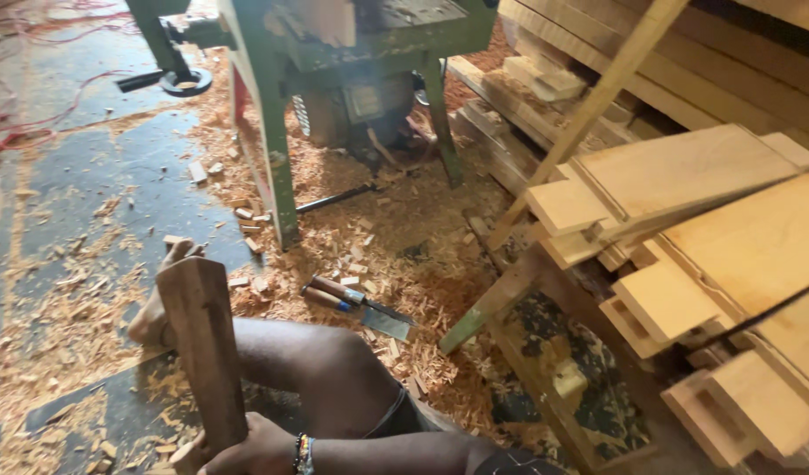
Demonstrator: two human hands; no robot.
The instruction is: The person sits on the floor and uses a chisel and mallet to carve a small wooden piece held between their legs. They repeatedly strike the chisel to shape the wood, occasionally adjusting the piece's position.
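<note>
My right hand (251, 450), a beaded bracelet on its wrist, is shut on the lower end of a thick dark wooden block (202, 347) that stands upright at the bottom left. Behind the block lies my bare leg (317, 361), stretched to the left across the floor, with the foot (158, 312) resting in shavings. Two wooden-handled chisels (356, 306) lie on the floor just beyond the knee, untouched. My left hand is out of sight.
A green metal machine stand (273, 149) rises at the top centre. Stacked pale boards with notched ends (686, 229) fill the right side on a rough wooden frame (492, 303). Shavings and offcuts (396, 229) cover the dark floor.
</note>
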